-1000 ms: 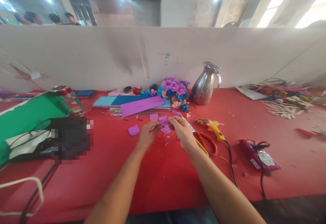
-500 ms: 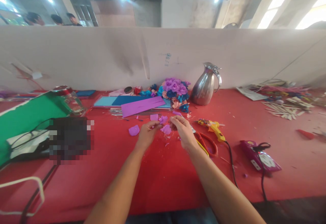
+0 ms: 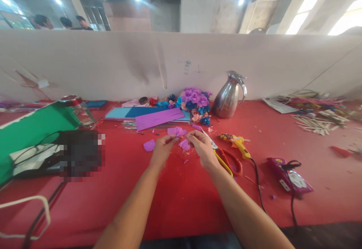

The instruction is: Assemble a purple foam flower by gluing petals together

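Note:
My left hand (image 3: 163, 150) is closed in a pinch on a small purple paper flower (image 3: 178, 131), which shows just above its fingertips. Close beside it, my right hand (image 3: 201, 146) also has thumb and fingers pressed together; what lies between them is too small to make out. Below the fingertips a purple paper petal (image 3: 185, 144) lies on the red table (image 3: 181, 200). Another loose purple petal (image 3: 149, 145) rests left of my left hand. Scissors (image 3: 227, 161) with red and yellow handles lie by my right wrist, blades partly showing.
A yellow glue gun (image 3: 240, 146) with a black cord lies to the right, near a purple box (image 3: 290, 175). Behind my hands are a purple paper strip (image 3: 159, 119), a bunch of paper flowers (image 3: 195, 97) and a metal jug (image 3: 227, 96). A glass jar (image 3: 80, 111) stands left.
My right hand has shifted slightly left, so its fingertips are nearer to the left hand's. The scissors' blades show more, and the flower has moved slightly left and up.

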The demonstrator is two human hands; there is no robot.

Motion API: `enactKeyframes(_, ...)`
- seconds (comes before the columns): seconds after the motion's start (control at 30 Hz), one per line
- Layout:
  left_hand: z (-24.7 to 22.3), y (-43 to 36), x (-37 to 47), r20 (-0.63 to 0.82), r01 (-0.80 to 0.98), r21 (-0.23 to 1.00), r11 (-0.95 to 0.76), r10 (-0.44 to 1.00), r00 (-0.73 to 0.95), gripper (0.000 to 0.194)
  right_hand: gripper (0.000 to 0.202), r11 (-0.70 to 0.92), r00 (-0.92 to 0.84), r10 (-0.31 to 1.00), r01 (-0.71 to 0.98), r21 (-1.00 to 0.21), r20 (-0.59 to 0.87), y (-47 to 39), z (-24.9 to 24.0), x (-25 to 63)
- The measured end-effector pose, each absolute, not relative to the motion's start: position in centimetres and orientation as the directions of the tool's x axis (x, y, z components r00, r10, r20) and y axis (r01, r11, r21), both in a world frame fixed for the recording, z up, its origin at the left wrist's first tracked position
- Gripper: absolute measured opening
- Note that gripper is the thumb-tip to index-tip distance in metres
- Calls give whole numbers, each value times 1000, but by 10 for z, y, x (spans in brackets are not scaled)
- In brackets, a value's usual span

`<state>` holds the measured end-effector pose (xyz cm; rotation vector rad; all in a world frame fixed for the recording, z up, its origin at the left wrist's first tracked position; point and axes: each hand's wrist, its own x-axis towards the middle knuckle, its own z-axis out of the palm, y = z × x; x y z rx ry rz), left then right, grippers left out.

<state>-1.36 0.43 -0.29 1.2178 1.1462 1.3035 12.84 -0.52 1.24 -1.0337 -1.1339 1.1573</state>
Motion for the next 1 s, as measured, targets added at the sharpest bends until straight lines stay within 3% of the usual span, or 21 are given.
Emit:
enactKeyframes(0.2, -7, 6, -16, 74, -76, 994, -80, 993, -88, 20, 22, 177, 53, 982, 36, -983, 179, 1, -7, 126)
enactKeyframes(0.37, -6, 10, -18, -28, -244, 970, -12, 987, -159, 26, 18, 208, 0, 978, 166, -964, 211, 1, -18, 123)
enactKeyframes(0.63, -7, 9, -17, -52, -333, 943, 5, 990, -131, 26, 15, 276, -111, 961, 315, -908, 254, -7, -19, 113)
enactKeyframes(0.83, -4, 7, -13, -59, -339, 940, 44, 998, -35, 25, 15, 271, -86, 963, 301, -914, 257, -6, -18, 113)
enactKeyframes(1.0, -5, 9, -9, -99, -418, 905, 81, 995, -22, 35, 17, 266, -67, 964, 233, -935, 257, -1, -20, 111)
